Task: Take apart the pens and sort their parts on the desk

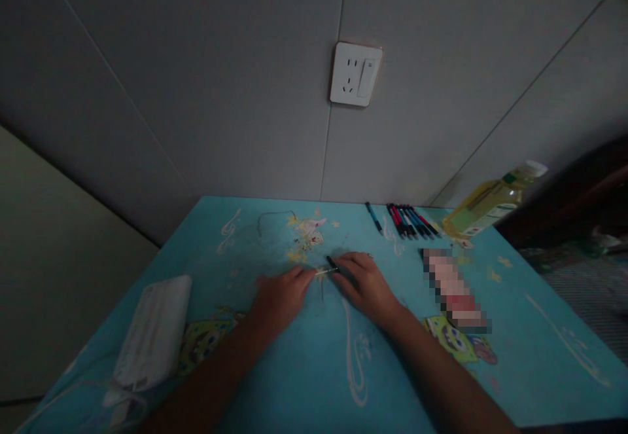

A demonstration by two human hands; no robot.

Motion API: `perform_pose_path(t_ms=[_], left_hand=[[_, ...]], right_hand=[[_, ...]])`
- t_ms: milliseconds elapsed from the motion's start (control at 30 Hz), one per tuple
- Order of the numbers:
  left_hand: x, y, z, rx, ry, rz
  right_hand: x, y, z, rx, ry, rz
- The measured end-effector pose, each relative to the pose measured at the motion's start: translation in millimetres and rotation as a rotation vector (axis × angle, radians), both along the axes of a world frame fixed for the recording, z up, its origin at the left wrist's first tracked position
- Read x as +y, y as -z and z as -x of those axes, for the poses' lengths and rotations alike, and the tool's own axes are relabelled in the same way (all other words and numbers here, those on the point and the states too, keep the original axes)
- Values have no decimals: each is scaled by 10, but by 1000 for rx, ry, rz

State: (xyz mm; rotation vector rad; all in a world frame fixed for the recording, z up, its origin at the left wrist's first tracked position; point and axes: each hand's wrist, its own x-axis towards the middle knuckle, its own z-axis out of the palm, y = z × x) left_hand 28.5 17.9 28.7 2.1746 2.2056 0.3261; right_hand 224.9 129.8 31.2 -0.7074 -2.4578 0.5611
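Note:
Over the middle of the blue patterned tabletop, my two hands are close together. My left hand [284, 293] is closed, its thumb and fingers pinching a slim pale rod [324, 271] that looks like a pen refill. The rod points to the right, its dark end reaching the fingers of my right hand [364, 283]. Those fingers are closed on a short black pen part [331, 262], which tilts up to the left. Whether rod and black part are joined I cannot tell. Dim light blurs the fingertips.
Several pens [409, 221] lie in a row at the back right, with a single blue pen [374, 218] to their left. Further right stands an oil bottle [490, 201]. A blurred-out flat item [454, 287] lies nearer; a white corded device [154, 329] is at left.

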Motion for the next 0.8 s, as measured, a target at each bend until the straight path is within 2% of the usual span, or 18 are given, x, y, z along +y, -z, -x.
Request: perform_pose_path(t_ms=[167,233,400,633,800], left_hand=[[-8,-19,-13,-8,66,6],[-7,-31,-2,-10,31,4],[-2,-37,9,-31,-33,-1],[-23,-17,-70,-62,10,-12],[-33,-15,-69,-51,43,-14]], right_hand=[[-16,-41,10,-51,-73,12],[34,-33,-20,-52,-16,4],[154,27,-106,-100,246,-48],[206,89,-140,-147,280,-48],[397,64,-315,-164,437,-93]])
